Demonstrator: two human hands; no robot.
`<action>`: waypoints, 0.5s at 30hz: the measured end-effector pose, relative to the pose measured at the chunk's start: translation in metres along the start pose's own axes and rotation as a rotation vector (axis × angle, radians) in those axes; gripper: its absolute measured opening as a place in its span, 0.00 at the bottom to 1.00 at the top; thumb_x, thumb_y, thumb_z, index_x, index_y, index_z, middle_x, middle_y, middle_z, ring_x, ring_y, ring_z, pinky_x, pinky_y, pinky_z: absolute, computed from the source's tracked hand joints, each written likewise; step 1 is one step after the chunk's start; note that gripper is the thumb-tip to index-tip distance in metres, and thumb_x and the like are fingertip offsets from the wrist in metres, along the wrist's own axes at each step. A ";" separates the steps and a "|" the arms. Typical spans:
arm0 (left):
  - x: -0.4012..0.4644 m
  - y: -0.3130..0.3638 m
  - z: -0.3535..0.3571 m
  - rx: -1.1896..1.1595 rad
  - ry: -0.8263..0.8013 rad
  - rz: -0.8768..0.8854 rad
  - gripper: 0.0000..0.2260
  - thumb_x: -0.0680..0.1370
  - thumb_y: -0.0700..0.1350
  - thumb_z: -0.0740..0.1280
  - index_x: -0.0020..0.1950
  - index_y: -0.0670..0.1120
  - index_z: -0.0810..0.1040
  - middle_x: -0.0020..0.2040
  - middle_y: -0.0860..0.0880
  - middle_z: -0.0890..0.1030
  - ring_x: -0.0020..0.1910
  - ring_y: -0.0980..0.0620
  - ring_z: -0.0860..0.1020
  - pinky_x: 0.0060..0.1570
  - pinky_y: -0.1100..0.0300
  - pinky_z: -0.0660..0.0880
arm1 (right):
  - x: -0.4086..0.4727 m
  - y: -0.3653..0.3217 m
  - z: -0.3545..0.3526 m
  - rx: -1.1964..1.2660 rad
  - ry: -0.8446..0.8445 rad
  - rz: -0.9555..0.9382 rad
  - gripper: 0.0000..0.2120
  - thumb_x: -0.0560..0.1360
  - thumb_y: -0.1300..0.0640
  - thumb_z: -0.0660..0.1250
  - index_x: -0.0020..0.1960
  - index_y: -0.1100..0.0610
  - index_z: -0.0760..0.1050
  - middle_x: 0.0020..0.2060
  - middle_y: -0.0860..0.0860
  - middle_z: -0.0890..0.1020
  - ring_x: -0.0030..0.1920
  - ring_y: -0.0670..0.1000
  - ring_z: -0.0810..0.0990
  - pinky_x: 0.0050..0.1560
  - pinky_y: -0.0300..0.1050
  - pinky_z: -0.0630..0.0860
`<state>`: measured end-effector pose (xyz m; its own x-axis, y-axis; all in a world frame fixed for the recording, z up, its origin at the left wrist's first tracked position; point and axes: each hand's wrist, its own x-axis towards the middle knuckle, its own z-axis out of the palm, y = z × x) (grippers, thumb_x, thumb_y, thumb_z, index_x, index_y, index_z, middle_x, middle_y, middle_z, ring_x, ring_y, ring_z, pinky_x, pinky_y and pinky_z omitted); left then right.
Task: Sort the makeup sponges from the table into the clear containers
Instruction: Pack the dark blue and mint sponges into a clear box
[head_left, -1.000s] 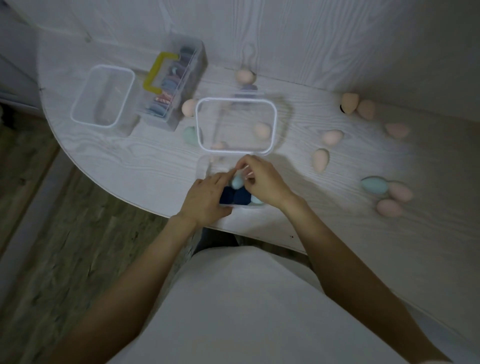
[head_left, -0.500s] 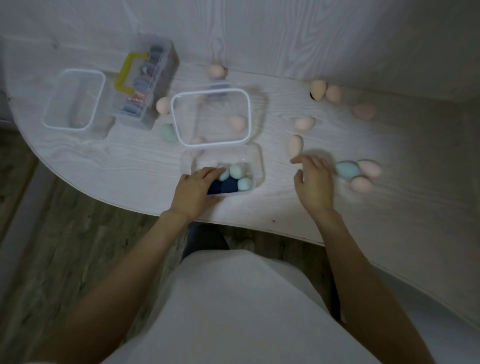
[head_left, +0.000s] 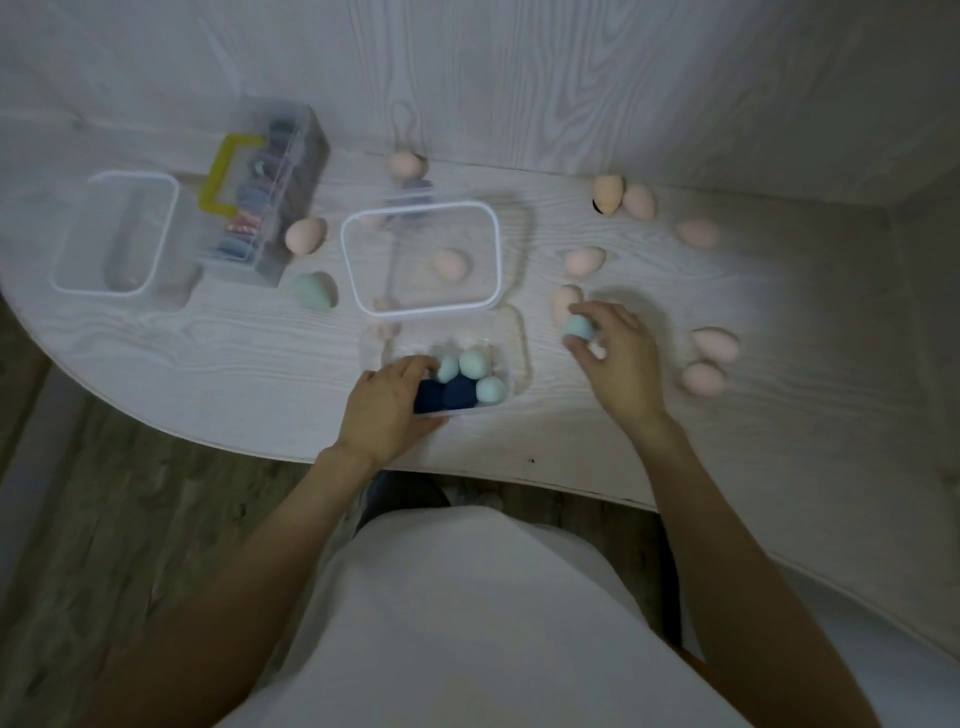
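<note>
A small clear container (head_left: 511, 358) near the table's front edge holds light blue and dark blue sponges (head_left: 460, 392). My left hand (head_left: 387, 410) grips its left side, fingers curled over the rim. My right hand (head_left: 618, 361) hovers to the container's right and pinches a light blue sponge (head_left: 578, 327) between thumb and fingers. Behind the small container stands a larger clear container (head_left: 496, 249) with a pink sponge (head_left: 449, 263) inside. Several pink sponges lie loose on the table, among them a pair at the right (head_left: 714, 345) and one just behind my right hand (head_left: 565, 306).
A third clear container (head_left: 70, 270) stands at the far left, beside a clear case with a yellow handle (head_left: 223, 174). A green sponge (head_left: 313, 292) and a pink sponge (head_left: 305, 235) lie between the case and the large container. The wall runs close behind the table.
My right hand left the small container, reached right to the light blue sponge on the table and picked it up. My left hand has stayed on the container.
</note>
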<state>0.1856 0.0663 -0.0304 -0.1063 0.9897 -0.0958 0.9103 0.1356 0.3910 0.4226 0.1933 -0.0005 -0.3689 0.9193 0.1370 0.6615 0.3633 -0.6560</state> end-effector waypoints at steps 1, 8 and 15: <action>0.000 0.000 0.000 0.006 0.015 0.016 0.26 0.67 0.51 0.75 0.62 0.46 0.73 0.58 0.47 0.78 0.51 0.44 0.78 0.44 0.55 0.68 | 0.000 -0.020 0.009 0.139 -0.018 -0.015 0.15 0.72 0.63 0.70 0.58 0.58 0.76 0.53 0.54 0.78 0.48 0.50 0.76 0.50 0.36 0.73; -0.009 0.006 0.002 0.099 0.119 0.072 0.25 0.63 0.46 0.78 0.59 0.44 0.78 0.48 0.44 0.79 0.42 0.44 0.76 0.37 0.55 0.71 | 0.016 -0.084 0.083 0.223 -0.350 -0.221 0.13 0.72 0.67 0.68 0.56 0.61 0.75 0.52 0.55 0.77 0.50 0.52 0.78 0.52 0.43 0.77; -0.024 -0.003 -0.005 0.016 0.177 0.086 0.23 0.65 0.45 0.76 0.59 0.44 0.77 0.49 0.47 0.81 0.44 0.46 0.78 0.43 0.56 0.71 | 0.023 -0.083 0.105 -0.057 -0.442 -0.349 0.13 0.74 0.63 0.66 0.58 0.59 0.77 0.53 0.55 0.77 0.50 0.55 0.78 0.46 0.52 0.77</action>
<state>0.1835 0.0428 -0.0252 -0.0952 0.9904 0.1001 0.9251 0.0509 0.3764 0.2904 0.1684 -0.0205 -0.8025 0.5967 0.0065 0.4811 0.6534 -0.5844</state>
